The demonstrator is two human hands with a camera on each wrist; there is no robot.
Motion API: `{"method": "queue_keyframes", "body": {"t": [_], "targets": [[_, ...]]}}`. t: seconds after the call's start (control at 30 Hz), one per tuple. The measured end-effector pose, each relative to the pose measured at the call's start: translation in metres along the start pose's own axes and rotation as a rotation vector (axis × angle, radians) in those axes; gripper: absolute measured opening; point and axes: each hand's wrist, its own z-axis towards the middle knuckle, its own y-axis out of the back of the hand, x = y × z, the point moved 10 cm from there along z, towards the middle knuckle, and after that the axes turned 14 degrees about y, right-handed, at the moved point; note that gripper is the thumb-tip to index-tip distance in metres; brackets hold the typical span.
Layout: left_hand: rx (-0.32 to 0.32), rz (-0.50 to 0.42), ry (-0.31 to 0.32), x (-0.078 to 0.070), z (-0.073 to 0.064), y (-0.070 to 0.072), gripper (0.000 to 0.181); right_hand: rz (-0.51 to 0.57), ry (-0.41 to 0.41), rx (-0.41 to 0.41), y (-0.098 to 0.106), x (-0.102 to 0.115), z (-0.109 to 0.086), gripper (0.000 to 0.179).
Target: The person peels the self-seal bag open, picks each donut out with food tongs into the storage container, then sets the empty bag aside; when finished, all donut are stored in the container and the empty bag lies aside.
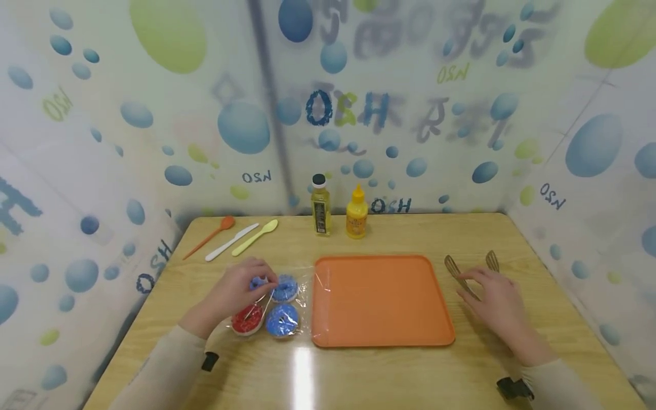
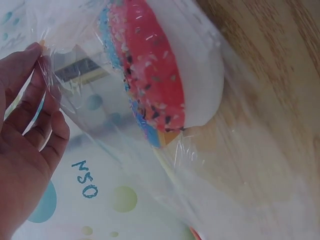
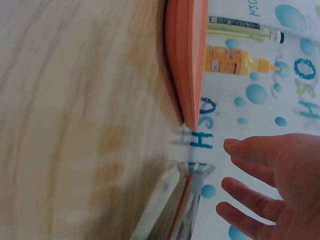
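Observation:
A clear plastic bag (image 1: pixel 303 327) of toy donuts lies left of centre on the table. Inside it are a red donut (image 1: pixel 247 320) and several blue ones, including a blue donut (image 1: pixel 282 320) at the front. My left hand (image 1: pixel 233 293) is over the bag and pinches its film; the left wrist view shows the fingertips (image 2: pixel 36 49) at the film, beside the sprinkled red donut (image 2: pixel 152 65). At the right, my right hand (image 1: pixel 494 302) hovers over metal tongs (image 1: pixel 453 266) with relaxed fingers, partly covering them. In the right wrist view, the tongs (image 3: pixel 182 205) lie apart from the fingers.
An orange tray (image 1: pixel 381 302) lies between the hands, the bag's edge overlapping its left side. Behind stand an oil bottle (image 1: pixel 320 206) and a yellow squeeze bottle (image 1: pixel 357 213). An orange spoon (image 1: pixel 210 236), a white knife (image 1: pixel 232 243) and a yellow spoon (image 1: pixel 255 237) lie back left.

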Motion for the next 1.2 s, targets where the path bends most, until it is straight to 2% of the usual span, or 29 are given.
{"method": "queue_keyframes", "body": {"t": [0.2, 0.4, 0.67, 0.97, 1.07, 1.2], "targets": [[0.012, 0.005, 0.006, -0.002, 0.0, 0.0, 0.006, 0.002, -0.017, -0.001, 0.016, -0.016, -0.015, 0.037], [0.021, 0.002, 0.015, -0.003, 0.0, 0.0, 0.003, 0.009, -0.044, 0.062, 0.021, -0.029, -0.026, 0.049], [0.026, 0.011, 0.021, 0.0, 0.001, -0.004, 0.006, 0.032, -0.129, 0.187, 0.013, -0.042, -0.036, 0.071], [0.022, 0.014, 0.02, 0.0, 0.0, -0.004, 0.006, 0.098, -0.281, 0.441, -0.011, -0.064, -0.048, 0.118], [0.022, 0.003, 0.016, -0.001, 0.0, -0.003, 0.005, 0.111, -0.303, 0.458, -0.013, -0.066, -0.05, 0.121], [0.024, -0.005, 0.016, -0.002, 0.0, -0.003, 0.005, 0.125, -0.304, 0.454, -0.016, -0.066, -0.05, 0.116]]}}
